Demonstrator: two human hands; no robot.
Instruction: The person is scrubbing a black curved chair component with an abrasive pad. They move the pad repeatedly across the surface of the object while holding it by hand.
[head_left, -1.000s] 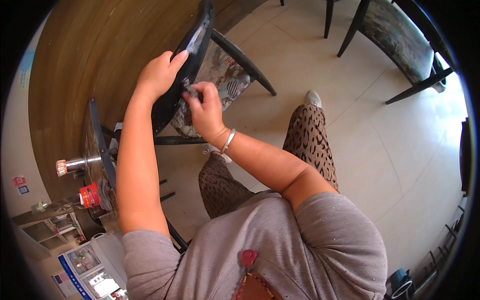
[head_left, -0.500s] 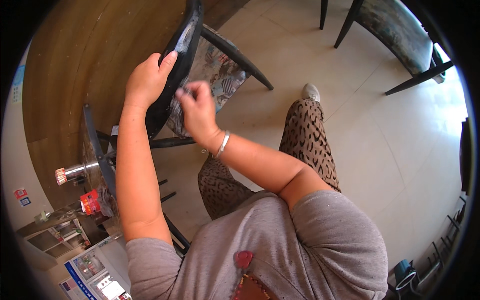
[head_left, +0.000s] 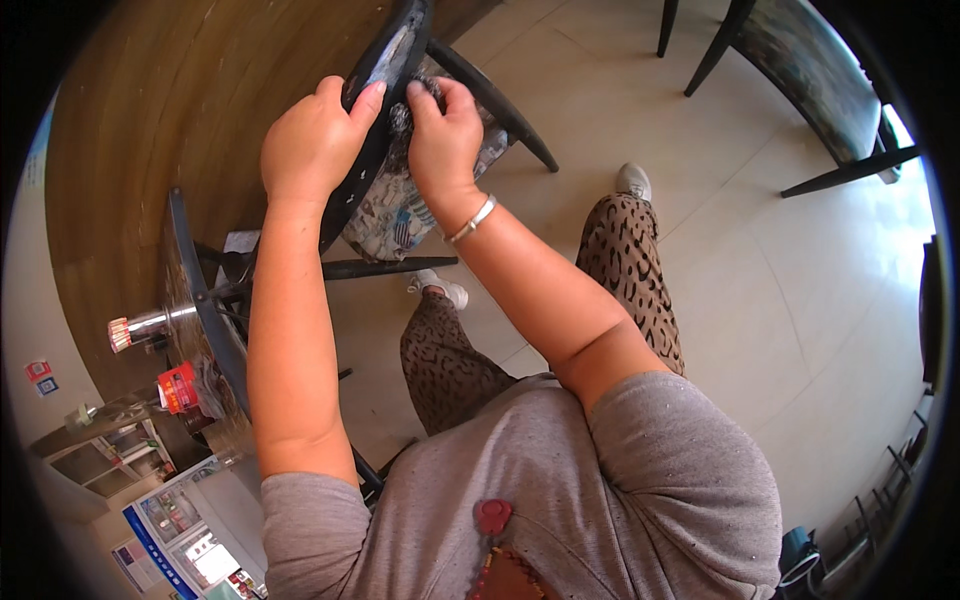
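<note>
My left hand [head_left: 315,140] is closed round the black curved top rail of a chair's backrest [head_left: 350,195], its thumb lying along the worn, pale-streaked face. In my right hand [head_left: 445,135] is a dark grey, wiry steel wool scourer [head_left: 400,122], pressed at the rail's edge beside my left thumb. My fingers cover part of the scourer. Below and behind the rail shows the chair's patterned seat [head_left: 395,215], with dark slim legs reaching out to the right.
A brown wooden table [head_left: 150,130] lies on the left, with a clear holder of sticks [head_left: 140,330] and a red box [head_left: 177,388] nearby. Another patterned chair [head_left: 810,75] stands at the upper right. Pale floor tiles [head_left: 740,290] spread around my feet.
My right hand has moved up and slightly right along the backrest with the scourer. My left hand keeps its grip, and the chair sits slightly further right in view.
</note>
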